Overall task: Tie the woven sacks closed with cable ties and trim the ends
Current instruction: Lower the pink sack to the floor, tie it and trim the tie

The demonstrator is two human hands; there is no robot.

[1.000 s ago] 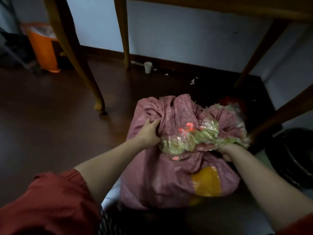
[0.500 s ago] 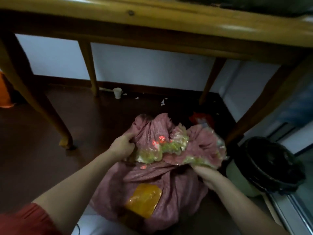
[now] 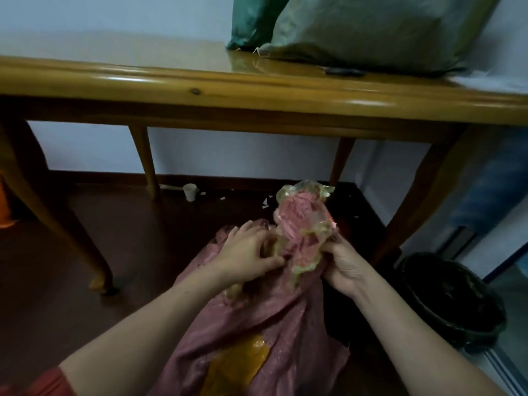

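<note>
Pink woven sack [image 3: 285, 324] stands on the floor in front of the wooden worktop [image 3: 200, 87]. Its neck [image 3: 300, 224] is bunched upward, with a clear plastic liner [image 3: 313, 188] showing at the top.

Left hand [image 3: 245, 252]: grip closed, fingers curled into the gathered fabric on the left of the neck. Right hand [image 3: 345, 267]: grip closed round the neck from the right.

No cable tie is visible in either hand or beside the sack.

Risks, as judged:
- Both hands are occupied, so releasing one to fetch a tie may let the gather spring open.
- The slippery liner may slide within the weave and leave a loose closure.
- An uneven gather may let the tie ride off the top.

Two green woven sacks [image 3: 371, 32] lie on the worktop.
</note>
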